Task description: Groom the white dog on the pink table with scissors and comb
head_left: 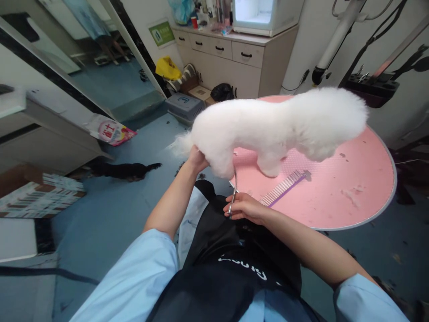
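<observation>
Dog: the white fluffy dog [278, 123] stands on the pink round table [351, 192], its rear toward you at the table's near-left edge, its body running away to the right.
Scissors: your scissors [233, 190] point upward, the blades rising to the underside of the dog's rear leg; the tips reach into the fur there.
Right hand: your right hand [246, 208] is closed around the scissor handles, fingers curled through or over the loops; it sits just in front of the table's near edge, below the dog's hindquarters.
Left hand: your left hand [197, 159] is pressed against the dog's rear, fingers closed on the fur beside the tail; whether it grips the tail itself cannot be told.
Comb: a metal comb [284, 187] with a purple spine lies flat on the table, just right of your right hand and near the dog's feet, apart from both.
Fur clippings: small tufts [350, 194] lie scattered on the right part of the table.
Apron: your black apron [228, 259] hangs below your forearms over light blue sleeves [140, 273].
Floor: a black dog [124, 171] lies on the blue floor to the left, well apart from the table.
Background: a cabinet with drawers [234, 53] stands against the far wall.
</observation>
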`<state>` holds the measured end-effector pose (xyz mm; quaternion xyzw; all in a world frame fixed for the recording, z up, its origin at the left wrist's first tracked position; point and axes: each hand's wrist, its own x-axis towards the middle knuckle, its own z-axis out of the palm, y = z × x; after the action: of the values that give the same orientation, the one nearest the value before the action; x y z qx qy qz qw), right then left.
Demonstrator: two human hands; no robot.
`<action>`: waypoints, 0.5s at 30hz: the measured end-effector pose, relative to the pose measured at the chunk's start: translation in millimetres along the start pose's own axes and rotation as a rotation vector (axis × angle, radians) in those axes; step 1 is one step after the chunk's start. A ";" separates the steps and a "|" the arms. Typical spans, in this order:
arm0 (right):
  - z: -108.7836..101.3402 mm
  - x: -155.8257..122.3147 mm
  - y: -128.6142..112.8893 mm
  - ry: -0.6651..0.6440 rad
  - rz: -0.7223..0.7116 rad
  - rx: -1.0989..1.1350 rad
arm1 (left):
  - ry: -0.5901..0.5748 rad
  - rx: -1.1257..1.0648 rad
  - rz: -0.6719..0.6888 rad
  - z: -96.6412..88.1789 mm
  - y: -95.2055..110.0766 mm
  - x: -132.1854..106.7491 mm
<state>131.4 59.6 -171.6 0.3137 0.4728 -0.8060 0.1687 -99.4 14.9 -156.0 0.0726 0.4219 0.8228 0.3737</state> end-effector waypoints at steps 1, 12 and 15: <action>-0.2 -1.5 -1.4 -0.003 0.008 -0.007 | -0.002 0.004 0.002 -0.1 -0.1 0.3; 2.4 -6.1 -12.7 0.066 -0.101 -0.206 | -0.040 0.109 0.074 -9.7 -2.7 4.0; 1.6 -4.1 -12.3 0.062 -0.088 -0.233 | -0.048 0.102 0.066 -8.4 -2.5 3.4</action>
<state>127.0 64.2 -160.3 0.2957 0.5816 -0.7420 0.1538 -104.2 12.7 -163.8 0.1252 0.4518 0.8101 0.3521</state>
